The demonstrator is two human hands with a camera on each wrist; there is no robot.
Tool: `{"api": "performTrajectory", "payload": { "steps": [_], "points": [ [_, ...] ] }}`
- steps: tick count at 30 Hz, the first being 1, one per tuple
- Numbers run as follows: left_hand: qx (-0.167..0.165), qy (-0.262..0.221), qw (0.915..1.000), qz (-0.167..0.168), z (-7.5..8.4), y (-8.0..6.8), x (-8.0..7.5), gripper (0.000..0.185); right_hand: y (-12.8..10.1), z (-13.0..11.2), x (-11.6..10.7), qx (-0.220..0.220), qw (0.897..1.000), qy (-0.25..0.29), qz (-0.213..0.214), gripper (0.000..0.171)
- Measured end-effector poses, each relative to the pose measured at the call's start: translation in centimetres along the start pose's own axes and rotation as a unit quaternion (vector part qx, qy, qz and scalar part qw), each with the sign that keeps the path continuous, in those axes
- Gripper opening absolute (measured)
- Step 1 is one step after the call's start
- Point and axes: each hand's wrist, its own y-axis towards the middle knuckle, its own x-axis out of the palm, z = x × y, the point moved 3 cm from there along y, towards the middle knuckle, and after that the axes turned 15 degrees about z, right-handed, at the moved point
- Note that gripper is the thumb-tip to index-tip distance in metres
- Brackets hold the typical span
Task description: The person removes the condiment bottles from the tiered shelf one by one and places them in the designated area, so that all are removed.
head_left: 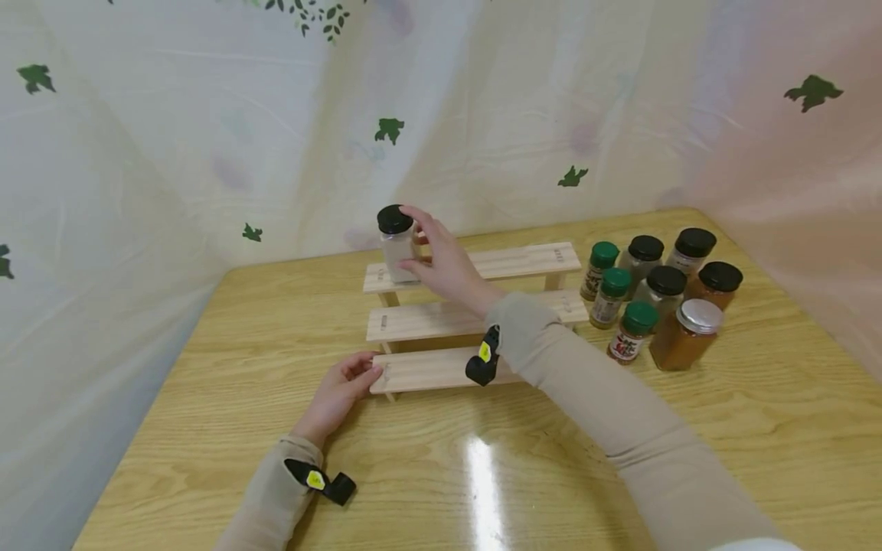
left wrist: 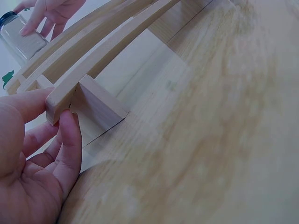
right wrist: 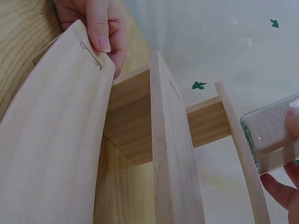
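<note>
My right hand (head_left: pixel 448 264) holds a glass spice jar (head_left: pixel 397 252) with a black lid and pale contents, thumb and fingers round its side and lid. The jar is at the left end of the top step of a three-tier wooden rack (head_left: pixel 427 371); in the right wrist view the jar's base (right wrist: pixel 254 140) is right by that board's edge. With my left hand (head_left: pixel 344 386) I pinch the left end of the lowest step. Up close in the left wrist view, thumb and fingers of the left hand (left wrist: pixel 42 154) grip the board's corner.
Right of the rack stand several spice jars: green-lidded ones (head_left: pixel 615 283), black-lidded ones (head_left: pixel 665 282) and one with a silver lid (head_left: pixel 699 316). A pale curtain (head_left: pixel 482 115) with green leaf shapes hangs behind the wooden table (head_left: pixel 276 321).
</note>
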Motion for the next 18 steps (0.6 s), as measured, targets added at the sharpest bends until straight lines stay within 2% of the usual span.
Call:
{"api": "performTrajectory", "payload": {
  "steps": [10, 18],
  "points": [
    [-0.007, -0.009, 0.9999, -0.006, 0.0, 0.0, -0.1, 0.040, -0.5, 0.4, -0.4, -0.002, 1.000, 0.018, 0.010, 0.075],
    [-0.007, -0.006, 1.0000, -0.003, 0.0, 0.1, 0.0, 0.038, -1.2, 0.5, -1.0, 0.044, 0.997, 0.061, 0.023, 0.075]
  ]
}}
